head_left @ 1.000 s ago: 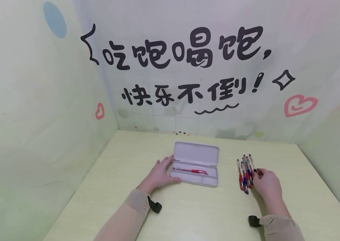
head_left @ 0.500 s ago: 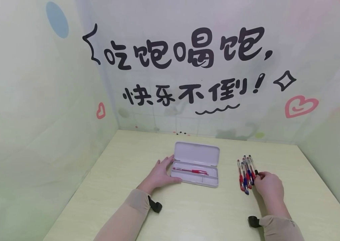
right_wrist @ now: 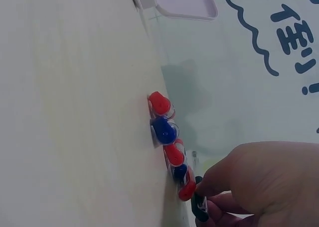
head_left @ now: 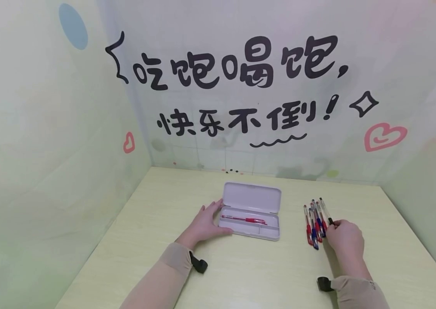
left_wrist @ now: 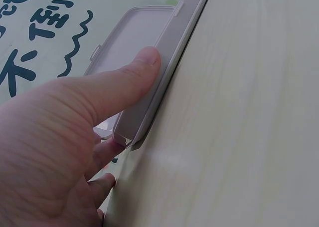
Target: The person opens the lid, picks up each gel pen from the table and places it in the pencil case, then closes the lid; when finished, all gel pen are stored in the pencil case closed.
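Observation:
A pale lilac pencil case (head_left: 251, 196) lies with its lid up and a red pen (head_left: 255, 220) in its back compartment. My left hand (head_left: 204, 225) holds its left end, thumb against the front wall and fingers round the side, as the left wrist view shows. To the right, several red and blue capped pens (head_left: 312, 231) lie side by side in a bunch. At the bunch's right edge, my right hand (head_left: 345, 240) pinches a clear pen with a black cap (right_wrist: 200, 203) between thumb and fingers; the pen's near end is hidden by the hand in the head view.
The pale wooden table (head_left: 241, 274) reaches back to a printed wall (head_left: 218, 154) with large black characters. Fabric walls stand on the left and right too. A stretch of table separates the pencil case from the pens.
My right hand has shifted slightly right and nearer to me, with the black-capped pen turning slightly away from the bunch. My left hand and the pencil case stay put.

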The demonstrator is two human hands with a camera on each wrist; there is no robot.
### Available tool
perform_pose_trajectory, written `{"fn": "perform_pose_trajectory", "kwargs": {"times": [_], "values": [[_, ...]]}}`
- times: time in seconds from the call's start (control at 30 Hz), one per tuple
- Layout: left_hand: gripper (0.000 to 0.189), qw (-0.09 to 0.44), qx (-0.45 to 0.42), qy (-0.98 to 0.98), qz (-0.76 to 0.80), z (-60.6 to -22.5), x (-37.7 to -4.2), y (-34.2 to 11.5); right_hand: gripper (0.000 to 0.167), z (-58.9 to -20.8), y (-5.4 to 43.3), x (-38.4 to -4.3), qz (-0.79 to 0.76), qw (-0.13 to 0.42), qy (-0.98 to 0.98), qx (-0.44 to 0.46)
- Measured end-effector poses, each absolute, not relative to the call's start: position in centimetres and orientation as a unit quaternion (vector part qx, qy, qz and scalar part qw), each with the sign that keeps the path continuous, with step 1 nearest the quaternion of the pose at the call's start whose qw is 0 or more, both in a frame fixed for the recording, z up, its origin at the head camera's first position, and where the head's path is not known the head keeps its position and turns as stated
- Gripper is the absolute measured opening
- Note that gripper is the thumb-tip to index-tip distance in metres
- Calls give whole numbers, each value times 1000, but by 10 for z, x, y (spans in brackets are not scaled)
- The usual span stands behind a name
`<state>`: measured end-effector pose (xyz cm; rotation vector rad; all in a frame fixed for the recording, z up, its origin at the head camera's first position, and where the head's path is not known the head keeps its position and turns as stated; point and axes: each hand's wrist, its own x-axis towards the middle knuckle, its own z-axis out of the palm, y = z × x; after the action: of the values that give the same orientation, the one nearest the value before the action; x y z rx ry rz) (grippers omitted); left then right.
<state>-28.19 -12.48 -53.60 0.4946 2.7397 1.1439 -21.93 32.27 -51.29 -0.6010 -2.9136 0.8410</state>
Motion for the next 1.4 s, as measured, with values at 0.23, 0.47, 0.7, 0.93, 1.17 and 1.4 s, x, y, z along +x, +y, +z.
{"fn": "perform_pose_trajectory", "kwargs": {"times": [0.23,0.47,0.7,0.93,1.17,1.4], "values": [[118,71,161,908,382,-535,-281,-124,43,-496,301,-221,254,75,-948,-176],[118,68,166,909,378,-534,-281,-125,38,-486,257,-222,243,144,-954,-101],[118,65,168,908,378,-533,-281,-126,23,-489,218,-227,220,183,-958,-2],[117,70,165,904,388,-533,-279,-125,20,-496,191,-233,228,140,-963,34],[118,72,161,903,392,-532,-278,-124,17,-498,173,-236,225,108,-966,60],[119,66,165,906,383,-533,-279,-124,13,-504,155,-245,221,92,-967,85]]}}
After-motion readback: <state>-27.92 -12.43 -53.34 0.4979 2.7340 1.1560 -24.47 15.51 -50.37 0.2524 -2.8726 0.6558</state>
